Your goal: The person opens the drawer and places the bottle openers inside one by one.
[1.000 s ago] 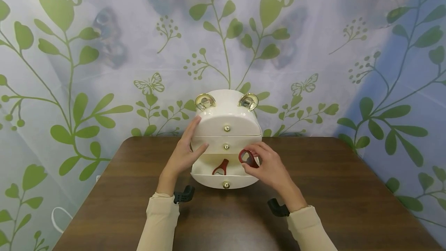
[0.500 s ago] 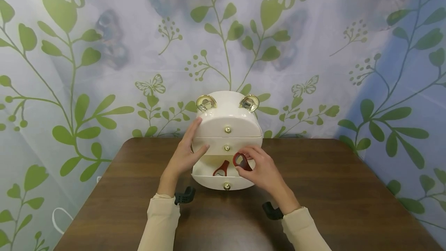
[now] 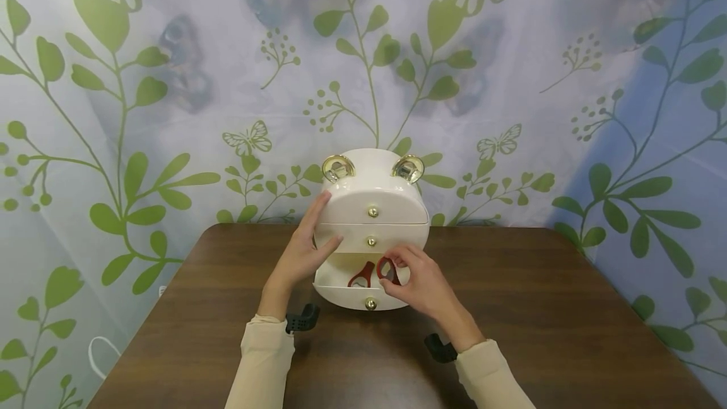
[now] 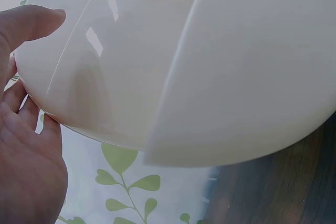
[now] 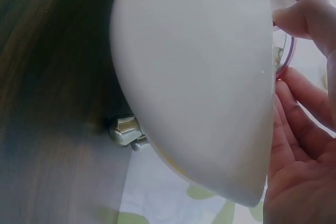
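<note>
A white rounded drawer cabinet (image 3: 372, 172) with gold ears stands on the table, its bottom drawer (image 3: 343, 297) pulled out. My right hand (image 3: 423, 283) pinches a small red magnifying glass (image 3: 379, 268) by its edge over the drawer's right part. In the right wrist view, the thumb and fingers hold the round rim (image 5: 290, 59), partly behind the drawer front. A second red magnifying glass (image 3: 367, 270) lies inside the drawer. My left hand (image 3: 298, 257) rests against the cabinet's left side, fingers extended and thumb in front; the left wrist view shows its thumb (image 4: 39, 22) near the front face.
The upper two drawers are closed, each with a gold knob (image 3: 372, 212). Brown wooden table (image 3: 539, 308) surrounds the cabinet. A leaf-patterned curtain (image 3: 227, 36) hangs behind. A white cable (image 3: 93, 358) shows past the table's left edge.
My right hand has moved left and slightly down, bringing the red magnifying glass from the drawer's right edge to close beside the other one. My left hand stays at the cabinet's side.
</note>
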Motion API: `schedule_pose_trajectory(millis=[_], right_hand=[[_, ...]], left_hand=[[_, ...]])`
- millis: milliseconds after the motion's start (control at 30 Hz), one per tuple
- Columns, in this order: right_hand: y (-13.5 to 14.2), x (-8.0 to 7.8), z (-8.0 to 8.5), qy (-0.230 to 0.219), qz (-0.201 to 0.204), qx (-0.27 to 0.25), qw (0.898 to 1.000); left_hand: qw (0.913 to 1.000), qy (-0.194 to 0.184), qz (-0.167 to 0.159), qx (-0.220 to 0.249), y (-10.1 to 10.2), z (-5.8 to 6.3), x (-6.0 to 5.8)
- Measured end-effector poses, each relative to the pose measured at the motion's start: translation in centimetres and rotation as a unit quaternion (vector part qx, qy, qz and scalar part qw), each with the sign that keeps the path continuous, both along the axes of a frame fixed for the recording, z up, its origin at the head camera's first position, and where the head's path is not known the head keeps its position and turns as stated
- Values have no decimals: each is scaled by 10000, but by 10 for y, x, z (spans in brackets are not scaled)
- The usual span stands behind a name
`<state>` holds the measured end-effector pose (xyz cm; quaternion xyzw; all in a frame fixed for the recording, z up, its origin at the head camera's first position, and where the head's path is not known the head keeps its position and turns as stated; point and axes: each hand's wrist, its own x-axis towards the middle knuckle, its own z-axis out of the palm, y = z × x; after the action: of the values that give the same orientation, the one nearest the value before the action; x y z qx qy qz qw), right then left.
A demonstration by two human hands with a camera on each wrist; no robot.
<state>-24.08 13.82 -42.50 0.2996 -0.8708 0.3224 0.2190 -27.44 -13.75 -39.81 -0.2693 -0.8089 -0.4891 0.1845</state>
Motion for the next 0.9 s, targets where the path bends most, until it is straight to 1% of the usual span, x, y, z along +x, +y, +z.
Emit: schedule_pose_trajectory(millis=[233, 467, 667, 733, 900], right_hand=[[0, 0, -2, 249, -48, 1, 9997], [-1, 2, -1, 240, -61, -27, 9997], [-1, 3, 0, 293, -7, -154, 9995], [-1, 5, 1, 276, -12, -196, 9994], [-2, 8, 3, 189, 9, -305, 9994]], left_hand=[[9999, -27, 42, -100, 0, 0, 0], [9999, -38, 31, -91, 0, 1, 1], [9999, -9, 48, -137, 0, 0, 0], [9999, 16, 47, -140, 0, 0, 0], [9999, -62, 41, -91, 0, 1, 1]])
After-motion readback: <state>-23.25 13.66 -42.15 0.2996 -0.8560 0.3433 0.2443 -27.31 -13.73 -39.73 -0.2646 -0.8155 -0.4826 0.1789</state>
